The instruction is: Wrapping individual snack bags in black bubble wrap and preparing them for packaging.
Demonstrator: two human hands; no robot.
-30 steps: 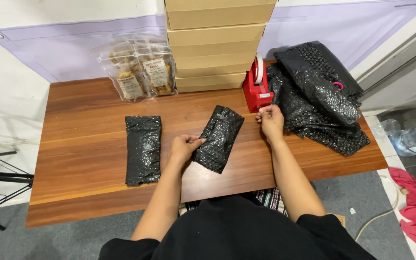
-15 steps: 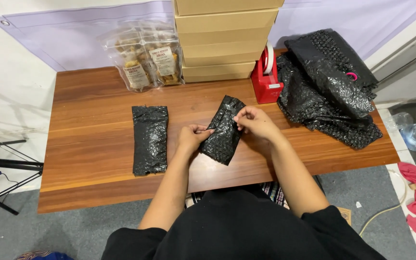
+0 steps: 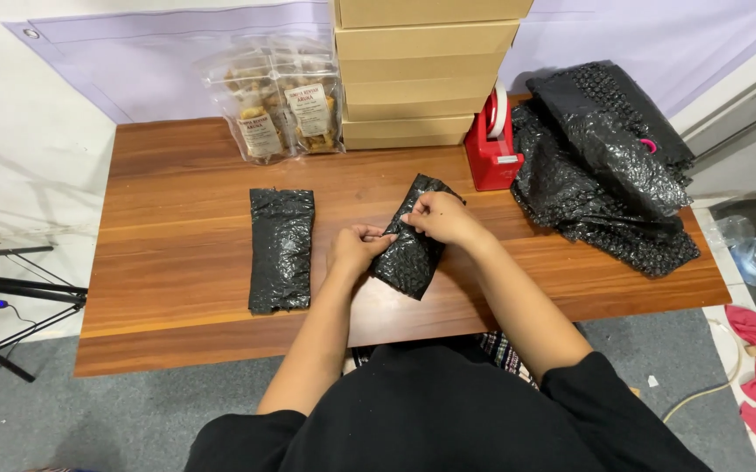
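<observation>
Head view: I press the black bubble-wrap parcel (image 3: 413,240) at mid-bench, left hand (image 3: 356,249) pinching its edge, right hand (image 3: 439,217), back from the red tape dispenser (image 3: 491,149) a second ago, gripping its top, likely sealing. A second wrapped parcel (image 3: 281,249) lies left on the bench (image 3: 177,262).

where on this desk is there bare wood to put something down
Bare wood lies left of the flat black bubble-wrap parcel, out to the wooden table edge, and along the front right. The back is crowded: clear snack bags, cardboard boxes, red tape dispenser, black bubble-wrap pile.
</observation>
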